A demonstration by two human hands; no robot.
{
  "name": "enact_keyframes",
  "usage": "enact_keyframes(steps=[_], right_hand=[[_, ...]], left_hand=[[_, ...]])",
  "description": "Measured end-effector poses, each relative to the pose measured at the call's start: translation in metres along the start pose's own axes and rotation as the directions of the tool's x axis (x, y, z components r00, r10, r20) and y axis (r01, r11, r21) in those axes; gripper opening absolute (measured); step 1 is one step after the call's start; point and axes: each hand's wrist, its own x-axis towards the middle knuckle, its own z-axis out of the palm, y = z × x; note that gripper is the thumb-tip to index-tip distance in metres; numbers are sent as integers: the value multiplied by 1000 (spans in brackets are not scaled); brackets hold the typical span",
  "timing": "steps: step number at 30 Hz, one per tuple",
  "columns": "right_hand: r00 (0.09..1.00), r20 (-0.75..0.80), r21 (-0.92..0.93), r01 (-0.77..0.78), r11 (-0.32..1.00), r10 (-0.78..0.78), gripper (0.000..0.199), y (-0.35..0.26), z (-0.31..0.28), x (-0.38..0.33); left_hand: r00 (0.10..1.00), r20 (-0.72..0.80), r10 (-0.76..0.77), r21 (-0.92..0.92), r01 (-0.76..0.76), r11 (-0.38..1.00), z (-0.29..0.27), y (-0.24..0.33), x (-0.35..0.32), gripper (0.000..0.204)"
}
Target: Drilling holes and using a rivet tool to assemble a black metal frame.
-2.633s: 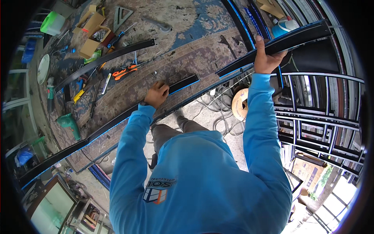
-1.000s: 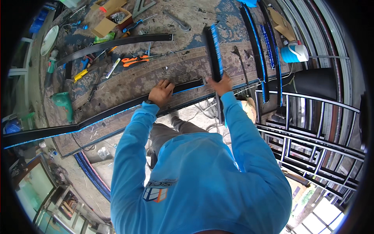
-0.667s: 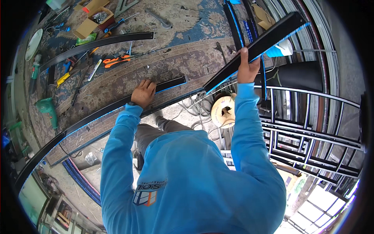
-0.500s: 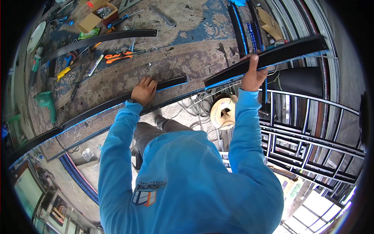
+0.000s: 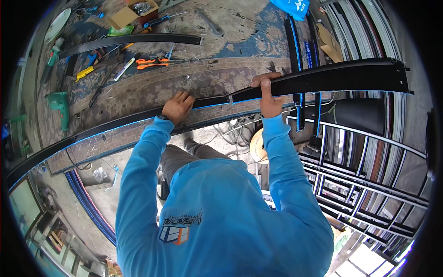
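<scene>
A long black metal profile [image 5: 115, 124] with a blue strip along its near edge lies along the front of the carpet-covered table. My left hand [image 5: 178, 107] is closed over it, close to its right end. In my right hand [image 5: 269, 96] is another black profile [image 5: 341, 79], gripped near its left end with the thumb on top. That left end touches or overlaps the long profile's right end; which of these I cannot tell. Its wide right part reaches out past the table.
Farther back lie orange-handled scissors [image 5: 153, 63], a yellow cutter [image 5: 85, 73], a green power drill [image 5: 59, 107], an open cardboard box [image 5: 125, 17] and another black profile [image 5: 134, 39]. Black-and-white frames [image 5: 364, 177] and stacked profiles stand at the right. A cable spool [image 5: 258, 147] sits below the table.
My right hand has moved left with its profile, swinging it level and bringing its left end against the long one. My left hand stays on the long profile. The view has shifted slightly.
</scene>
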Motion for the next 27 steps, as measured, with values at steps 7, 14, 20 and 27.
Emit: enact_keyframes(steps=[7,14,20,27], right_hand=[[1000,8,44,5,999,-5,23,8,8,1],[999,46,7,10,1000,-11,23,10,12,0],[1000,24,107,15,994,-18,22,8,16,-4],[999,43,-25,18,1000,-17,23,21,16,-5]], left_hand=[[1000,20,-7,-6,7,1000,1,0,-2,21],[997,78,-22,5,22,1000,3,-2,-2,19],[998,52,-19,-9,19,1000,4,-3,-4,22],[996,82,-35,13,34,999,3,-2,-1,18]])
